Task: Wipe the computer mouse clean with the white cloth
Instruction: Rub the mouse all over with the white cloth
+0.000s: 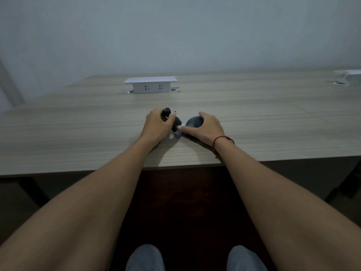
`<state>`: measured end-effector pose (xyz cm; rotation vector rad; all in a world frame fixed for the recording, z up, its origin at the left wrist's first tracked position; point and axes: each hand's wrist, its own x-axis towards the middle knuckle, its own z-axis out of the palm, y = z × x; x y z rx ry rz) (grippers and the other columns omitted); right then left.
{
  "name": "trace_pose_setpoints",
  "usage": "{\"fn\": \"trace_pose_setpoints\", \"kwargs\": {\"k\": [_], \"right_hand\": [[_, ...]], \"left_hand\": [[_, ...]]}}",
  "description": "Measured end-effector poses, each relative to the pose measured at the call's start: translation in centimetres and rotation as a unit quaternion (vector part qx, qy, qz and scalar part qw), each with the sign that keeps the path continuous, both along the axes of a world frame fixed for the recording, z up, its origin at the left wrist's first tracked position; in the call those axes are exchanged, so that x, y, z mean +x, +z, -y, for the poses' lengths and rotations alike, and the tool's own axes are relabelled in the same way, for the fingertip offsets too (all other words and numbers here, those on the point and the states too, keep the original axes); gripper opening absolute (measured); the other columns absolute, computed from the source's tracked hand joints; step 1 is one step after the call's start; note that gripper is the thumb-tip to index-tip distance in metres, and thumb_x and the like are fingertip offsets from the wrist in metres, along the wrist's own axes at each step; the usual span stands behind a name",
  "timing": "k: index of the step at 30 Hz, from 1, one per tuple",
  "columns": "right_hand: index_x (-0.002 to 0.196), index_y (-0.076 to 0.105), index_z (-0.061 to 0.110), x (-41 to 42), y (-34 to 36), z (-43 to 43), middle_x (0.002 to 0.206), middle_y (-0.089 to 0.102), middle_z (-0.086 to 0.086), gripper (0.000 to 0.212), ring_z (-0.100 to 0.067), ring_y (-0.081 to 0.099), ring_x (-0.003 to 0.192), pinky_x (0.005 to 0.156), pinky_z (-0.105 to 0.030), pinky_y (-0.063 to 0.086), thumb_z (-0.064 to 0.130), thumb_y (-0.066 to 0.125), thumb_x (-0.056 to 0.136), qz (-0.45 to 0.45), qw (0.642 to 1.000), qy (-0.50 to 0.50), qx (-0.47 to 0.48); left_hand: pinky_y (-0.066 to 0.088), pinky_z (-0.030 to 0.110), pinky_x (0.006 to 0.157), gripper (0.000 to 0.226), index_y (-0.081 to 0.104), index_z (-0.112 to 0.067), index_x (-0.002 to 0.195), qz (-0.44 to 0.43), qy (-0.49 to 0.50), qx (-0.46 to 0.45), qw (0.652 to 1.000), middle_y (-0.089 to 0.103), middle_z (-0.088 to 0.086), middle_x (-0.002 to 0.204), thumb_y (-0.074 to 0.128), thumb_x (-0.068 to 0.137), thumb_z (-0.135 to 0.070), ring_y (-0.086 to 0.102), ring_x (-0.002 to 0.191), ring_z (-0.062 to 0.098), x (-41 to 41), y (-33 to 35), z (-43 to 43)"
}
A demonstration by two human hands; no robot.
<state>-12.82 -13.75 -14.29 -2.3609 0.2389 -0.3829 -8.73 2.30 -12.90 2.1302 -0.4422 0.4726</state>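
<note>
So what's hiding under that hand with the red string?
Under the right hand sits a dark rounded thing, probably a mouse. A bit of white cloth peeks out by the fingertips. The palm covers the rest.

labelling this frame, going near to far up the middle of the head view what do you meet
knees → near table edge → white cloth between the two hands → black object in the left hand → white socket box → wall
</note>
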Motion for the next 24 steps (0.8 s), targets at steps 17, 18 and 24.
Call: {"fn": "trace_pose_setpoints", "kwargs": {"k": [17,18,24], "right_hand": [[0.11,0.057,0.019,0.4,-0.5,0.1,0.104,0.064,0.0,0.063,-0.02,0.062,0.092,0.084,-0.039,0.055,0.049,0.082,0.06,0.008,0.999,-0.003,0.035],[0.11,0.056,0.019,0.3,-0.5,0.2,0.103,0.064,0.0,0.064,-0.02,0.061,0.092,0.084,-0.038,0.055,0.048,0.083,0.06,0.011,0.999,-0.003,0.037],[0.108,0.061,0.018,0.0,-0.4,0.2,0.108,0.064,-0.003,0.06,-0.02,0.061,0.095,0.083,-0.039,0.056,0.047,0.084,0.061,0.043,0.998,-0.003,0.035]], "left_hand": [[0.045,0.037,0.074,0.033,0.057,0.002,0.101,0.034,0.04,0.118,0.992,0.064,0.022,0.101,0.049,0.096,-0.029,0.059,0.091,0.037,0.4,3.1,2.8],[0.045,0.037,0.072,0.032,0.057,0.002,0.101,0.039,0.04,0.118,0.991,0.064,0.021,0.101,0.049,0.096,-0.028,0.059,0.09,0.036,0.2,3.3,2.8],[0.034,0.023,0.072,0.028,0.06,0.002,0.1,0.075,0.015,0.057,0.995,0.061,0.012,0.093,0.053,0.096,-0.025,0.055,0.086,0.026,-0.6,2.5,2.6]]}}
